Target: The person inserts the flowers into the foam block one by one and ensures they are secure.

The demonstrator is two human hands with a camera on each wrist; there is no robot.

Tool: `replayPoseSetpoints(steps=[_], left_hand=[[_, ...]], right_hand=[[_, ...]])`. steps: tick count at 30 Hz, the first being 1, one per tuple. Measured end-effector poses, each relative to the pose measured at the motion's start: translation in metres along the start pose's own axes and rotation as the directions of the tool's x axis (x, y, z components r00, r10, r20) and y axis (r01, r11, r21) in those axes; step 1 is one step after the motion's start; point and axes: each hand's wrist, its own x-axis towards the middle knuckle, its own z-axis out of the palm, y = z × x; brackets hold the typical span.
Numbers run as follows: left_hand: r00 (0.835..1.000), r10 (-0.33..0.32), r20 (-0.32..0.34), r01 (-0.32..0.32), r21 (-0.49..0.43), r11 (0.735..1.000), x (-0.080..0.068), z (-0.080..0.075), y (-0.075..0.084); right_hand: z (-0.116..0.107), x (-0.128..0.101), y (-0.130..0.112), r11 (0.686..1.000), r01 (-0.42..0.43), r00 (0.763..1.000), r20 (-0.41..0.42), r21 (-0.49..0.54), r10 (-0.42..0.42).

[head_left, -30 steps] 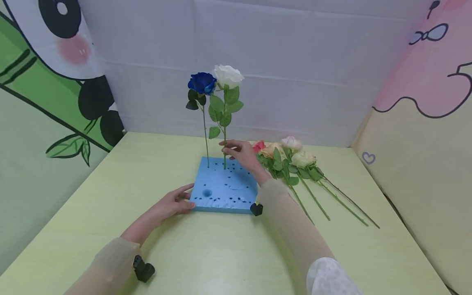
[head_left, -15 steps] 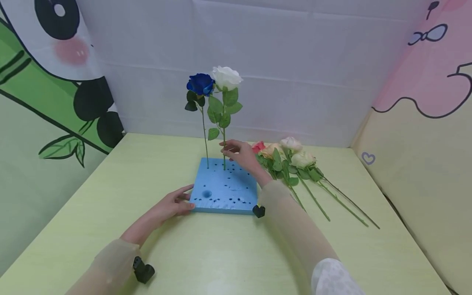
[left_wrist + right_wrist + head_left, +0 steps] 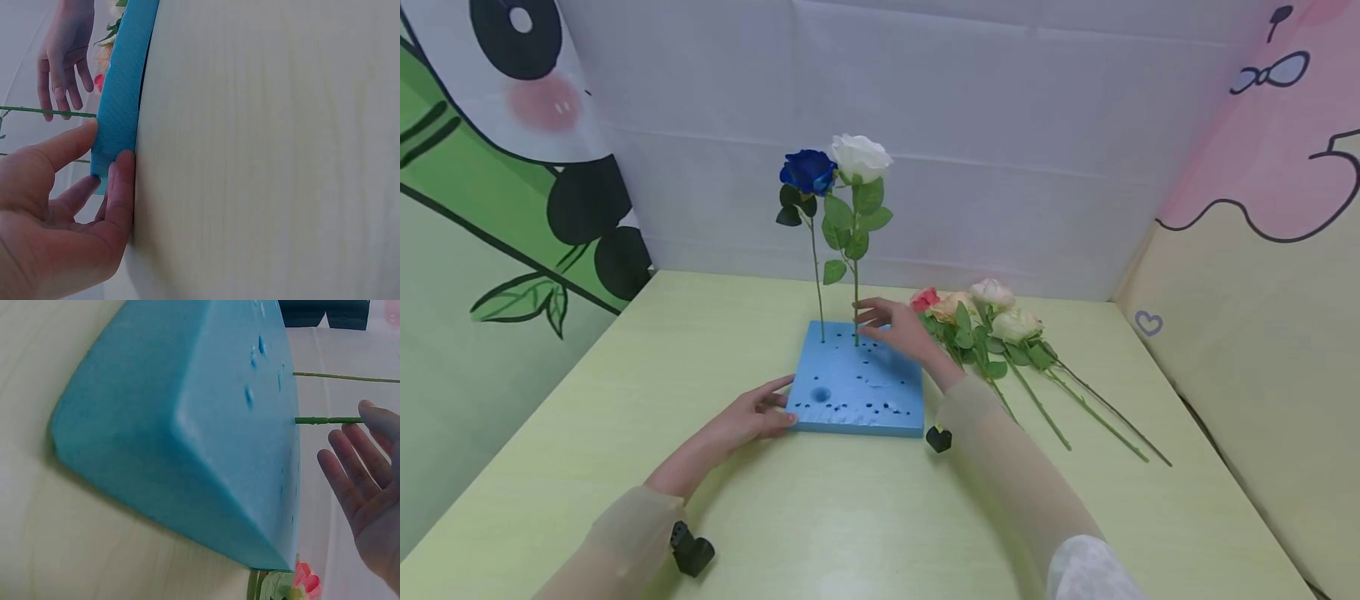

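A blue foam board (image 3: 865,379), dotted with small holes, lies flat on the table. Two artificial roses rise upright from its far part: a blue rose (image 3: 808,172) on the left and a white rose (image 3: 861,158) with green leaves beside it. My left hand (image 3: 748,417) holds the board's near left corner, its thumb (image 3: 81,140) and fingers spread around the edge. Close to the lower part of the white rose's stem (image 3: 328,420) is my right hand (image 3: 898,329), its fingers loosely extended and the thumb near the stem.
Several more artificial roses (image 3: 1015,323), in pink, peach and cream, lie in a bunch on the table (image 3: 730,517) right of the board, stems pointing toward the near right. A pale cloth backdrop (image 3: 985,125) hangs behind the table, with painted walls on both sides.
My right hand has let go of the white rose's stem and slipped slightly down and right, its fingers loosening. The left hand stays on the board; both roses stand still.
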Motion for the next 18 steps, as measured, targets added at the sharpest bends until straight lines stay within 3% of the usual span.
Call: replayPoseSetpoints(steps=[10,18], left_hand=[[1.0,-0.001,-0.001,0.001,0.006,1.0,0.0,0.0,0.0],[1.0,-0.007,-0.008,0.007,0.012,1.0,0.001,0.001,0.0]], right_hand=[[-0.006,-0.014,0.005,1.0,0.003,1.0,-0.002,0.009,-0.003],[-0.018,-0.038,0.002,1.0,0.0,1.0,-0.019,0.012,0.0]])
